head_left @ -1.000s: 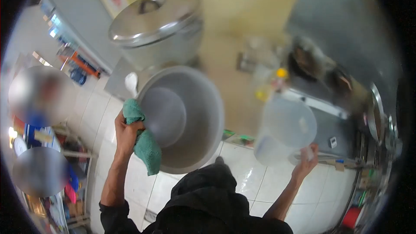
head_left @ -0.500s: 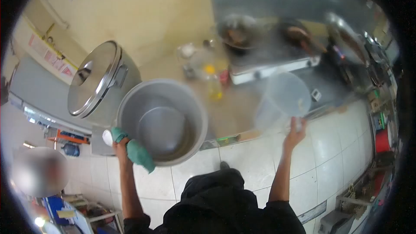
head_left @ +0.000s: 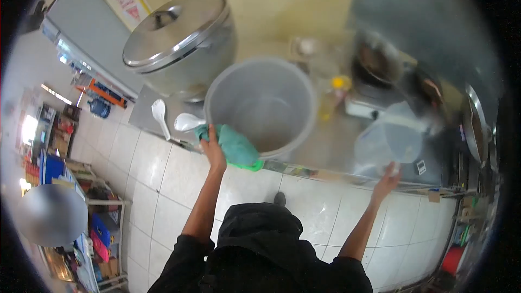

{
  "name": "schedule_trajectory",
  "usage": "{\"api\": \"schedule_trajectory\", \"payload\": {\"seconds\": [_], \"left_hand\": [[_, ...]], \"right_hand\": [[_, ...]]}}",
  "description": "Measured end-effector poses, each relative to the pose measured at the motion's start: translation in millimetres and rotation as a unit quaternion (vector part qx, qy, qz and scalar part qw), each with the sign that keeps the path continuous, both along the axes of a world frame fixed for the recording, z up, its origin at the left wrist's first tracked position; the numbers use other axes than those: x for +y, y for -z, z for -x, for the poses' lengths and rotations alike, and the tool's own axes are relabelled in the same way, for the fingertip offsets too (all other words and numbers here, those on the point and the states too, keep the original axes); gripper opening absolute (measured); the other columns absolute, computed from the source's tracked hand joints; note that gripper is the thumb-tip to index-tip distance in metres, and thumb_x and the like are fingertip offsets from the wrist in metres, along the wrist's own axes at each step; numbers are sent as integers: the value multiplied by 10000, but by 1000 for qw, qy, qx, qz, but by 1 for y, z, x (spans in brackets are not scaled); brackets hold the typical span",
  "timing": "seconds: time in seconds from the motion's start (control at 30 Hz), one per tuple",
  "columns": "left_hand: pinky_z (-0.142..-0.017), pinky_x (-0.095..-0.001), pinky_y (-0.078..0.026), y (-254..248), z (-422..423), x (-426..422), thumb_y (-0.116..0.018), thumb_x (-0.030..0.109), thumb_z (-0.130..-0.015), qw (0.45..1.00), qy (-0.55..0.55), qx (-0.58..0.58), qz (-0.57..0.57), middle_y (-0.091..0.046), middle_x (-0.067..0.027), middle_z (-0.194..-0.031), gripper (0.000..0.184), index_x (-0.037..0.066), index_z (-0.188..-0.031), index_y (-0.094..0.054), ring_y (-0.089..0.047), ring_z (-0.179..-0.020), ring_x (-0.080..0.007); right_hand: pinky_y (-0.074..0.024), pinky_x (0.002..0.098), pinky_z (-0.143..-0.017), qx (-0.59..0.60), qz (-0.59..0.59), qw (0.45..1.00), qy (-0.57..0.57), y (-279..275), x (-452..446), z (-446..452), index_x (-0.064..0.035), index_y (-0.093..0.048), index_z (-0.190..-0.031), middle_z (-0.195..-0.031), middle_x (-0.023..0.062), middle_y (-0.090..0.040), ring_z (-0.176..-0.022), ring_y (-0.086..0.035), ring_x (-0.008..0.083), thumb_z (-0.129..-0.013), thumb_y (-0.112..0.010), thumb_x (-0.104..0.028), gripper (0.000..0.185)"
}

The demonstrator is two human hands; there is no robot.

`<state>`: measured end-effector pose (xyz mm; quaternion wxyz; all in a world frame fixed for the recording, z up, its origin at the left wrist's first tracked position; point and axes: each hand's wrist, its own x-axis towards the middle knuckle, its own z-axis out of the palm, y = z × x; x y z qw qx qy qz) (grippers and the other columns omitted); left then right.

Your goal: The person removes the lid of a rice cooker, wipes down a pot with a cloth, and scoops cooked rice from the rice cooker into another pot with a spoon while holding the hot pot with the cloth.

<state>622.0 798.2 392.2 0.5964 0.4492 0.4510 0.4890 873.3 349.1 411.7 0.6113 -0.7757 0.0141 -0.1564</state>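
Note:
My left hand (head_left: 215, 152) is closed on a green cloth (head_left: 239, 146) at the near rim of a large grey pot (head_left: 260, 103). The pot stands on the counter with its inside facing me, and only dull metal shows in it. A white rice paddle (head_left: 187, 122) lies by my left fingers; its handle end is hidden there. Another white paddle (head_left: 159, 111) rests farther left on the counter edge. At the right, my right hand (head_left: 387, 179) grips a translucent plastic jug (head_left: 391, 133) at its near side, tilted over the counter.
A big lidded steel rice cooker (head_left: 179, 43) stands behind the pot. Toward the right are an oil bottle with a yellow cap (head_left: 338, 82), a stove (head_left: 361, 108) and several pans, blurred by haze. Shelves (head_left: 103, 228) line the left. A blurred round shape is at far left.
My view has swung left, so the pot and cooker sit farther right and higher in it. Both paddles now show. Each hand keeps its hold on the cloth and the jug.

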Motion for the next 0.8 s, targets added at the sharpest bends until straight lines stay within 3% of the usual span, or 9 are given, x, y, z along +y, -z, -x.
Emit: {"api": "schedule_trajectory", "payload": {"seconds": [0.2, 0.33, 0.37, 0.47, 0.5, 0.53, 0.63, 0.7, 0.8], "left_hand": [[-704, -288, -472, -8, 54, 5, -484, 517, -978, 999, 26, 13, -39, -585, -57, -965, 528, 11, -1114, -556, -576, -841, -145], [-767, -303, -495, -29, 146, 7, -468, 451, -1000, 989, 9, -142, 41, -612, -72, -1004, 461, 15, -1115, -562, -605, -878, -152], [-767, -303, -495, -18, 178, 12, -468, 451, -1000, 988, 8, -146, 44, -612, -72, -1004, 461, 15, -1115, -562, -605, -878, -152], [-799, -297, -478, 13, 283, 44, -492, 403, -1000, 985, 2, -151, 86, -628, -79, -981, 440, -18, -1093, -576, -604, -888, -150], [-788, -299, -484, 15, 320, 51, -506, 401, -993, 990, -17, -112, 81, -632, -80, -968, 434, -16, -1093, -574, -610, -878, -153], [-778, -300, -491, 18, 356, 55, -520, 399, -986, 993, -36, -72, 81, -637, -81, -956, 430, -14, -1094, -572, -617, -868, -155], [-702, -294, -499, 21, 442, 84, -547, 400, -970, 983, -115, -86, 115, -633, -78, -916, 390, 19, -1046, -575, -621, -784, -155], [-698, -293, -501, 27, 485, 99, -549, 399, -968, 978, -132, -89, 136, -633, -80, -903, 377, 28, -1026, -575, -625, -778, -158], [-691, -296, -500, 27, 513, 133, -554, 399, -964, 978, -140, -74, 138, -631, -80, -879, 359, 41, -994, -571, -626, -767, -161]], "right_hand": [[-428, 389, -924, -65, 124, 989, 55, 47, -4, 42, 52, -444, -1265, -1217, 160, -519, -1082, -519, 244, -971, -572, -382, 540], [-428, 348, -902, 72, -109, 991, -37, 153, -11, 129, 4, -468, -1309, -1199, 115, -545, -1068, -524, 205, -1007, -473, -379, 487], [-426, 353, -930, 129, -23, 975, -181, 265, -58, 136, -16, -474, -1330, -1212, 96, -565, -1084, -528, 192, -1019, -430, -333, 447], [-493, 337, -794, 147, 305, 828, -448, 423, -53, 250, -38, -564, -1215, -1036, 28, -621, -899, -593, 145, -966, -509, -308, 372], [-498, 375, -746, 190, 186, 777, -570, 429, -33, 297, -60, -573, -1219, -1028, 31, -623, -889, -604, 165, -938, -537, -414, 454], [-495, 370, -721, 564, 226, 691, -392, 329, 43, 354, -53, -557, -1234, -1042, 38, -621, -890, -600, 173, -885, -573, -494, 563], [-477, 378, -694, 504, 408, 595, -474, 344, 125, 451, -24, -595, -1183, -1002, 61, -642, -867, -589, 201, -887, -532, -567, 621], [-459, 417, -698, 540, 292, 599, -515, 333, 171, 478, 33, -643, -1058, -911, 84, -655, -813, -569, 238, -907, -427, -665, 746], [-473, 394, -773, 431, 407, 598, -540, 248, 255, 465, 67, -659, -1017, -899, 114, -655, -859, -581, 247, -920, -313, -726, 871]]}}
